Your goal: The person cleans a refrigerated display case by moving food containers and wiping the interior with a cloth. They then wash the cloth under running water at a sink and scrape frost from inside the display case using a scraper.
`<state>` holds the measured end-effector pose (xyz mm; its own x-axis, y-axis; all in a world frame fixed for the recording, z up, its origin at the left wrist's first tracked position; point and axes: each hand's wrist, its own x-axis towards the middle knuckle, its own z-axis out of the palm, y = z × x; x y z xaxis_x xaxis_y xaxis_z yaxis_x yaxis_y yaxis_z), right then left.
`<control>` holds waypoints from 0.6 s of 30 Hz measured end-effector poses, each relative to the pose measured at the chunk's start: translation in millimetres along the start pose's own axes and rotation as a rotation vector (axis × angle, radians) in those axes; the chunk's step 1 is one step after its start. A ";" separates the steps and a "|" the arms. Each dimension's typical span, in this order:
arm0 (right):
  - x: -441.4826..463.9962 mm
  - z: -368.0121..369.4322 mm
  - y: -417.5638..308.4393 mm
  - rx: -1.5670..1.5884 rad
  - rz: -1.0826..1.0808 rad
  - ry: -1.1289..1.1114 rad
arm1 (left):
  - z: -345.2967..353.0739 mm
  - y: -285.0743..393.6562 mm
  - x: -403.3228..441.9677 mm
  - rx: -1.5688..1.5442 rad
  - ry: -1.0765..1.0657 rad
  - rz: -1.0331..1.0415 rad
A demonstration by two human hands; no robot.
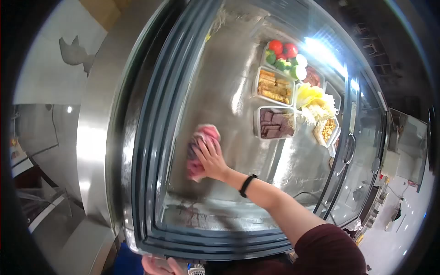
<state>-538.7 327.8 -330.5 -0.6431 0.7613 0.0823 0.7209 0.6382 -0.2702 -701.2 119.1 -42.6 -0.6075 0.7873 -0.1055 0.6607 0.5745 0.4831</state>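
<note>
My right hand (pixel 210 158), with a black band on the wrist, presses down on a crumpled pink cloth (pixel 207 131). Its fingers spread across the cloth and hold it against the metal floor (pixel 229 119) of a glass-sided display case. Wet streaks and smears mark that floor around the cloth. My left hand (pixel 161 266) shows only in part at the bottom edge of the view, beside the case's near frame; whether it grips anything is hidden.
Food tubs stand at the case's right: brown slabs (pixel 277 123), golden strips (pixel 274 87), tomatoes (pixel 283 49) with green vegetables, leafy greens (pixel 316 101) and corn-like kernels (pixel 328 129). Grey sliding rails (pixel 160 105) border the left. A lamp (pixel 325 55) shines at the right.
</note>
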 end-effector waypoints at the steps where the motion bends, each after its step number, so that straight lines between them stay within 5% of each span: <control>1: 32.7 -4.1 6.7 0.067 0.107 0.042 | 2.9 7.2 2.2 -0.255 0.026 -0.141; 5: 158.5 -12.5 87.5 -0.081 0.451 0.150 | 3.6 -45.5 0.8 -0.544 -0.068 -0.569; 8: 227.6 -12.0 175.4 -0.120 0.540 0.204 | 27.0 -69.0 4.4 -0.346 0.041 -0.749; 13: 309.4 -42.1 278.1 -0.093 0.562 0.010 | 52.7 -60.0 32.6 -0.326 0.045 -0.894; 16: 322.4 -45.6 296.8 0.180 0.693 0.079 | 61.5 -59.2 41.2 -0.329 0.034 -0.935; 18: 320.2 -49.0 299.0 0.120 0.576 0.148 | 64.8 -60.6 45.2 -0.331 0.032 -0.947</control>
<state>-516.5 768.1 -338.0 -0.1090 0.9938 0.0204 0.9028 0.1075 -0.4163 -740.1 134.3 -132.9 -0.8343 0.0282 -0.5505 -0.2545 0.8661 0.4302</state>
